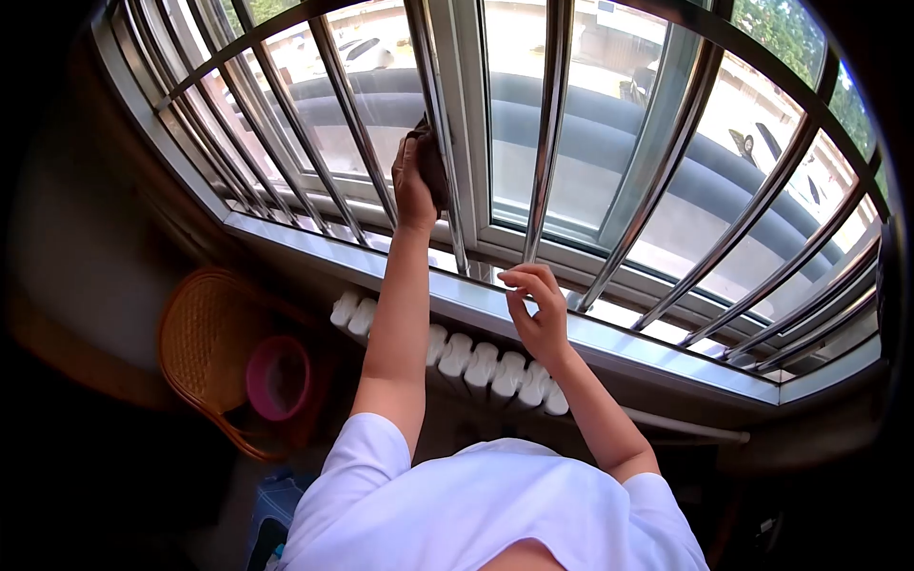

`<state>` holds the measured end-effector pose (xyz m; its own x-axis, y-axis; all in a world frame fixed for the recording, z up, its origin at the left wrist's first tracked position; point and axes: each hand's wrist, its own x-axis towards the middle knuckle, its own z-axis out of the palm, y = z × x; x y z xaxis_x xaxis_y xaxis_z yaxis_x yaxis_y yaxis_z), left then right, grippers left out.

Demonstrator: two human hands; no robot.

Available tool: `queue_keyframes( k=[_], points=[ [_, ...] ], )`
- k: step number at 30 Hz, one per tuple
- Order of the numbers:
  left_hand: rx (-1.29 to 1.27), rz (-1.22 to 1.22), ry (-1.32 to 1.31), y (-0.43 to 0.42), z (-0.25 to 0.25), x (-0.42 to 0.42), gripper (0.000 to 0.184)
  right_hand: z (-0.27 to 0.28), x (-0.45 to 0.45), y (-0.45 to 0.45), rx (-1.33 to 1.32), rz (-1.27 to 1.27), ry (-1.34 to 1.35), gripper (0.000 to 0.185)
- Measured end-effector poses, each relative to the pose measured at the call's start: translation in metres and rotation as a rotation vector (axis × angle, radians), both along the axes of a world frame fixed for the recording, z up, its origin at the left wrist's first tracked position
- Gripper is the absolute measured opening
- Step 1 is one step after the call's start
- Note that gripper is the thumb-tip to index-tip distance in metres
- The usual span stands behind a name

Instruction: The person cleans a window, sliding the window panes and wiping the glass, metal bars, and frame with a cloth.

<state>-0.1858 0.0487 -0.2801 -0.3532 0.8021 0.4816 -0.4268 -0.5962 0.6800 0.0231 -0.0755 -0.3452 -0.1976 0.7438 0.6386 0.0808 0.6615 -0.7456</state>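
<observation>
"White shirt (476, 509) at six o'clock, nearest us. And the left hand (413, 190)?"

"Just short of twelve, closed around a dark cloth (433, 169), which sits against an upright metal bar (427, 67)."

"The right hand (541, 312)?"

"Toward three, fingers loosely bent and parted from the thumb, near the foot of the next bar (548, 133); whether they touch it, I can't quite tell."

"Over at eight?"

"A pink basin (253, 381) on a wicker chair (195, 328)."

Open gaps between metal bars (546, 133), windowpane (595, 143) behind
</observation>
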Motion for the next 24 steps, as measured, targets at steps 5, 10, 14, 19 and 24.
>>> queue_keyframes(
  k=[5,10,14,19,24],
  points=[
    [-0.142,-0.015,0.235,-0.006,-0.085,-0.012,0.042,-0.037,-0.014,0.020,-0.068,-0.003,0.027,0.028],
    [-0.387,0.076,0.269,-0.046,-0.154,0.000,0.044,-0.045,-0.043,0.039,-0.108,-0.029,0.088,0.030],
    [0.147,0.446,0.537,-0.059,-0.055,0.020,0.047,-0.046,-0.052,0.042,-0.054,-0.068,0.164,0.033],
    [0.069,0.929,0.818,-0.011,-0.058,0.049,0.076,-0.037,-0.058,0.043,-0.038,-0.088,0.231,0.031],
    [-0.224,0.477,0.717,-0.052,-0.172,0.031,0.063,-0.042,-0.062,0.038,-0.061,-0.124,0.228,0.030]
  ],
)
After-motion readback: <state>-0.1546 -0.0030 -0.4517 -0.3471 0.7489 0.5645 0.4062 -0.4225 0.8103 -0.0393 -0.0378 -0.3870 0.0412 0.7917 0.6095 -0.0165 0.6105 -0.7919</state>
